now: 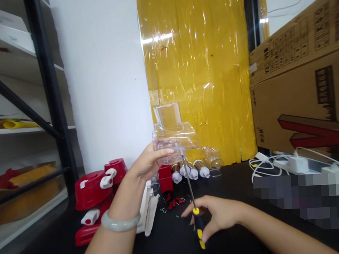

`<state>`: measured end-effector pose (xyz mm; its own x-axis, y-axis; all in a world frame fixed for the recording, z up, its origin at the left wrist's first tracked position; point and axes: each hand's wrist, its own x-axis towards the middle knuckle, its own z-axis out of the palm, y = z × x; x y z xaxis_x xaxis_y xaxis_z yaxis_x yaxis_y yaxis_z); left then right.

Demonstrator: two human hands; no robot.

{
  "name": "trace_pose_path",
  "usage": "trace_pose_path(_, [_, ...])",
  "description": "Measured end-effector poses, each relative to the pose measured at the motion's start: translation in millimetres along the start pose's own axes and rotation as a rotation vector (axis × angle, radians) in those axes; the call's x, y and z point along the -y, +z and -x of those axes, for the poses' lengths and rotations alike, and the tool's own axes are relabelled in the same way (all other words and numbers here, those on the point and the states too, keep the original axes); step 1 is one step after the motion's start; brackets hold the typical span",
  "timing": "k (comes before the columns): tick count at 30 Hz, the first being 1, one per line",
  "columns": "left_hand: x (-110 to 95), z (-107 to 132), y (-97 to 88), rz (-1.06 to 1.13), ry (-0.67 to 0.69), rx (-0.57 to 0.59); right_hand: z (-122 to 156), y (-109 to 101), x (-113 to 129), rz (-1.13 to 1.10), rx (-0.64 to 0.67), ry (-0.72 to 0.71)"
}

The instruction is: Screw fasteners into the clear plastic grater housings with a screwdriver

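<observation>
a clear part [172, 132], a hollow plastic piece with an upright neck, is held up above a black table [170, 252] in the left hand [152, 160], whose thumb and fingers are closed on its lower left side. the right hand [219, 215] has its thumb and fingers curled about the handle of a screwdriver [190, 186]; the shaft slants up and its tip appears to meet the underside of the part, though contact is too small to confirm.

the part looks light for its bulk, stiff and thin-walled, with a glossy skin that would probably slip in dry fingers and could crack if forced. the thick lower body seems the surest hold, close to where the tip stands; the thin rim of the neck looks a poorer one.

below, screws [164, 210] and small red pieces [176, 202] lie scattered before a red block [165, 179] and a row of white-ended cylinders [193, 172]. by the left forearm sit red housings [90, 190] and a white panel [151, 213]. at right are white cables [269, 167] and a carton [298, 97]; a yellow curtain [197, 65] hangs behind.
</observation>
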<state>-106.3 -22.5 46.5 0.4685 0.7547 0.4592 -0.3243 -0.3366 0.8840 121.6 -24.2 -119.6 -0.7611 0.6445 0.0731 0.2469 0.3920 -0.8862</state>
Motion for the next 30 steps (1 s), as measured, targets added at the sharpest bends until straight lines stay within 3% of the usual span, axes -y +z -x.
trace_pose_path(5, [2, -1, 3.6, -0.010, 0.017, -0.053, -4, 0, -4, 0.127, -0.009, -0.142])
trace_pose_path(7, [1, -2, 4.7, -0.018, 0.033, -0.096, -2, -7, -3, 0.115, -0.028, -0.134])
trace_pose_path(11, [-3, 1, 0.3, -0.018, 0.057, -0.255, 6, -31, -5, 0.074, -0.104, -0.048])
trace_pose_path(14, [0, 9, -11.4, -0.025, 0.046, -0.419, 15, -55, -10, 0.133, -0.229, -0.071])
trace_pose_path(19, [31, 32, -32.1, -0.058, -0.002, -0.586, 24, -85, -25, 0.262, -0.373, 0.004])
trace_pose_path(25, [80, 70, -35.2, -0.169, -0.059, -0.569, 41, -111, -33, 0.473, -0.441, 0.193])
trace_pose_path(30, [97, 84, -39.6, -0.289, -0.077, -0.540, 62, -120, -36, 0.721, -0.410, 0.371])
